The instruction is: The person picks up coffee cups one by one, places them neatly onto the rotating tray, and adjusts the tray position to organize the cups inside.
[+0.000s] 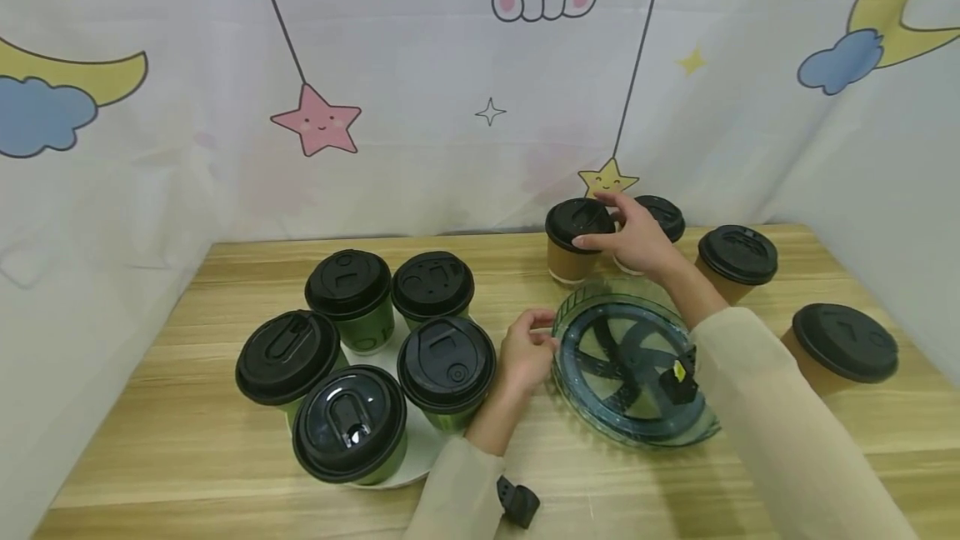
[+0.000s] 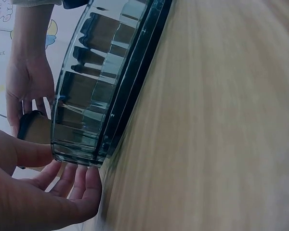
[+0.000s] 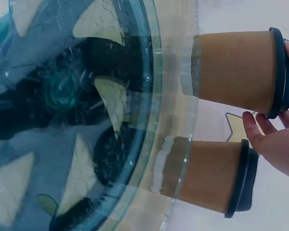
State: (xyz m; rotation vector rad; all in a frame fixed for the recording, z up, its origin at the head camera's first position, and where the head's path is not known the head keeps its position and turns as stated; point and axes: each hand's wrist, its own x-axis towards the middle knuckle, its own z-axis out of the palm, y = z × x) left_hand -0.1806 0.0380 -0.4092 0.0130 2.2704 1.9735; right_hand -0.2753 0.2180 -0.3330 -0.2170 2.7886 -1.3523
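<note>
At the back, my right hand [image 1: 637,233] spans the black lid of a brown paper cup [image 1: 568,263], thumb and fingers at opposite sides of its edge. The right wrist view shows this brown cup [image 3: 236,72] upright, with fingertips at the lid rim. My left hand [image 1: 527,354] holds the left rim of a clear blue-green round tray [image 1: 573,390] with a dark spoked base. Close up in the left wrist view, the left thumb meets the tray wall [image 2: 82,96] from above, the other fingers curl beneath. Part of the tray is hidden by the right sleeve.
Left of the tray, several green cups with black lids [image 1: 446,361] stand on a white round plate [image 1: 412,461]. More brown cups [image 1: 738,255] line the right side, one [image 1: 843,344] near the right sleeve. A patterned white cloth [image 1: 420,190] hangs behind the wooden table [image 1: 187,440].
</note>
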